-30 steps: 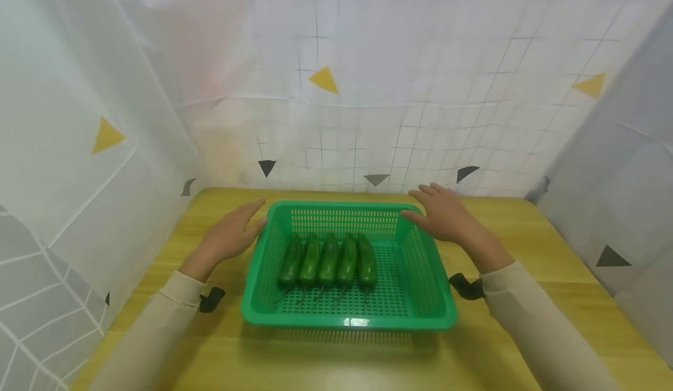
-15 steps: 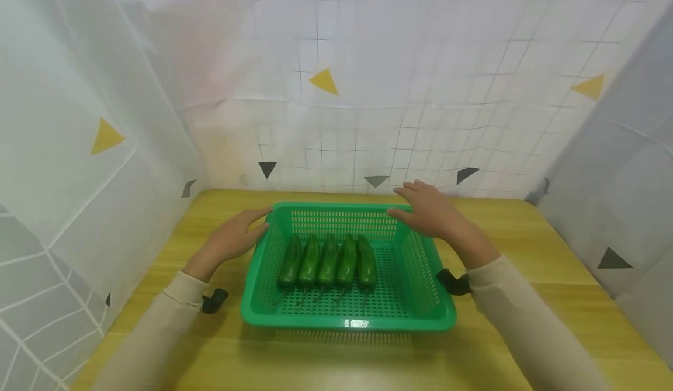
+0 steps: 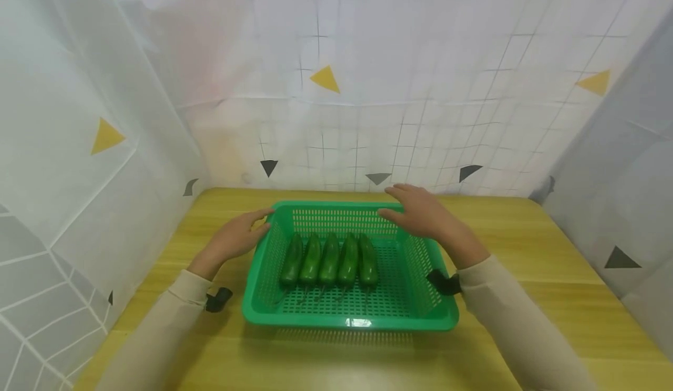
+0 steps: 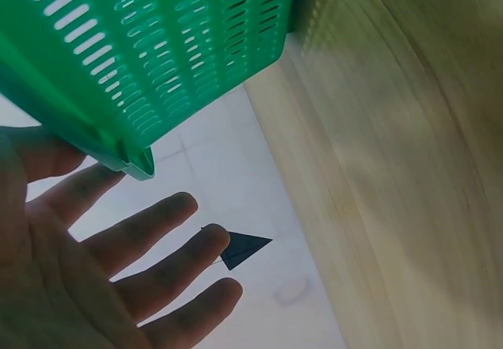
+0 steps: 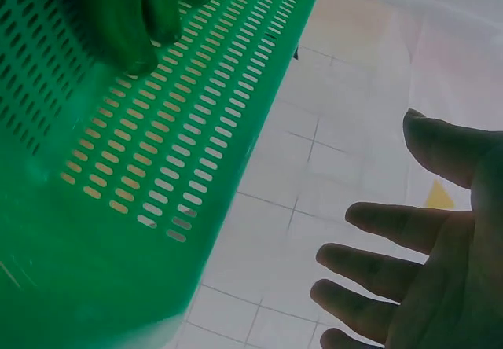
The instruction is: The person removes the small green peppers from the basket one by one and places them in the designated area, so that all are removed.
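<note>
In the head view, a green plastic basket [image 3: 349, 321] with slotted walls sits on the wooden table. Several glossy long green peppers [image 3: 330, 260] with thin stems lie side by side in its left half. My left hand [image 3: 235, 236] is at the basket's far left corner. In the left wrist view its thumb and index finger touch the rim, while the other fingers [image 4: 153, 227] are spread and straight. Over the far right corner hangs my right hand [image 3: 420, 211], holding nothing. Its fingers [image 5: 373, 270] are extended and apart from the basket in the right wrist view.
The wooden table [image 3: 531, 245] extends on both sides of the basket. White patterned sheets [image 3: 431, 87] stand behind it and at both sides. A dark wrist strap piece [image 3: 444, 282] juts from each sleeve.
My right hand has moved left, from beside the basket's right corner to above its far rim. The left hand has come slightly right, onto the rim. Basket and peppers stay put.
</note>
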`<state>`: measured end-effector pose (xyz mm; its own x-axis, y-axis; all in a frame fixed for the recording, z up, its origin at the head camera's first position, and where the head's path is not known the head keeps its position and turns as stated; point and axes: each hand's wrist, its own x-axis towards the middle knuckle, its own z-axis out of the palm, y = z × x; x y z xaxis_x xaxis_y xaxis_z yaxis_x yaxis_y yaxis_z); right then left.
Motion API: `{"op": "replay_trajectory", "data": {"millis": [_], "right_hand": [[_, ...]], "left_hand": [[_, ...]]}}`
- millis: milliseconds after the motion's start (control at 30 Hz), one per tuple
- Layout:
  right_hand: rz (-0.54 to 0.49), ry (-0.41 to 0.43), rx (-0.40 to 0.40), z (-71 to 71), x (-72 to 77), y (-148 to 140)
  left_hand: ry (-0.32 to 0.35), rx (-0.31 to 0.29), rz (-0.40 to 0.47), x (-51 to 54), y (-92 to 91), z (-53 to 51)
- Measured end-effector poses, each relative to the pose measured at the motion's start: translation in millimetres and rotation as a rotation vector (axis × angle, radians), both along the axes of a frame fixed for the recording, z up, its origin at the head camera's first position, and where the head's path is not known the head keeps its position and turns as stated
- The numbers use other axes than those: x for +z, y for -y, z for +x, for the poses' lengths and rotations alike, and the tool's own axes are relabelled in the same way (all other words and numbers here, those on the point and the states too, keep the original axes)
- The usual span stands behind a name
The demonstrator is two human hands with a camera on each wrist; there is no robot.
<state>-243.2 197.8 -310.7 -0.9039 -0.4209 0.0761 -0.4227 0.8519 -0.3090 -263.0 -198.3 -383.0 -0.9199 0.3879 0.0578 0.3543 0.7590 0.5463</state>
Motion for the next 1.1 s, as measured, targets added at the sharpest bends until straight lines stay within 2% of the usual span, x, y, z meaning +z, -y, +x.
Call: {"op": "replay_trajectory", "data": {"millis": [167,333,900,1100], "right_hand": [[-0.048,0.043,0.004,-1.0,-2.7,4],[-0.069,0.046,0.005,-2.6,-6.1,10],[-0.050,0.070,0.022,-6.2,-18.3,16],[-0.026,0.104,0.027,-8.5,-22.1,24]], "left_hand": [[0.027,0.020,0.028,-0.6,0.5,0.0],[0.034,0.021,0.067,-1.9,0.7,0.5],[0.048,0.054,0.121,-6.0,-1.7,-0.9],[0.057,0.061,0.142,-7.2,-3.5,-0.5]]}}
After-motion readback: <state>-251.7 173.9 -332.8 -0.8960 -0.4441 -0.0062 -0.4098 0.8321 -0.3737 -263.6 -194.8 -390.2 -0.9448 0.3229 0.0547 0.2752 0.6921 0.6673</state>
